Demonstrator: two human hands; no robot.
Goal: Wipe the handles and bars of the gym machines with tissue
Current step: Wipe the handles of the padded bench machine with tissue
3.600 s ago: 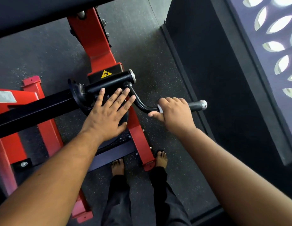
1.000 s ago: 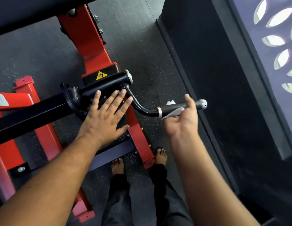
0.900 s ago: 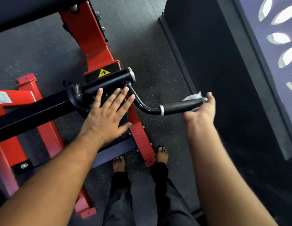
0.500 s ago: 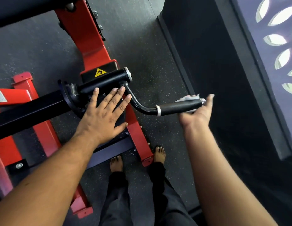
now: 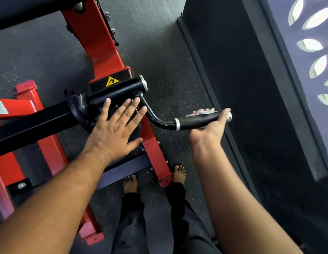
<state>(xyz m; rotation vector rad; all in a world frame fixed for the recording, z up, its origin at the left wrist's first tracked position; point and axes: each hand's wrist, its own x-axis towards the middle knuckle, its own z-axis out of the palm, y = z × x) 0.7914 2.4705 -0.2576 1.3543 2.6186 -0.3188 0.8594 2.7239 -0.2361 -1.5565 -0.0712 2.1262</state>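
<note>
Since the frame from half a second before, the right hand point(image 5: 209, 130) had curled more closely around the far end of the black handle grip point(image 5: 198, 120), coming from below, so that its fingertips point(image 5: 201, 111) now showed over the top of the grip together with the white tissue point(image 5: 205, 112). Its thumb lay along the near side toward the silver end cap point(image 5: 229, 116). The tissue was pinched between the fingers and the grip (only a small crumpled part of it was visible), at the outer half of the handle, past the silver ring point(image 5: 177, 124).

Meanwhile the left hand point(image 5: 113, 131) had stayed where it was, flat with fingers straight and spread, pressing on the dark round plate point(image 5: 137, 125) just below the thick black bar point(image 5: 117, 91) of the machine; it held nothing. A curved black tube point(image 5: 152, 116) joined that bar to the handle. Behind stood the red frame point(image 5: 97, 39) with a yellow warning sticker point(image 5: 112, 81). Two bare feet point(image 5: 130, 184) stood on the dark speckled floor point(image 5: 168, 70), one on each side of the red base leg point(image 5: 155, 154)
</note>
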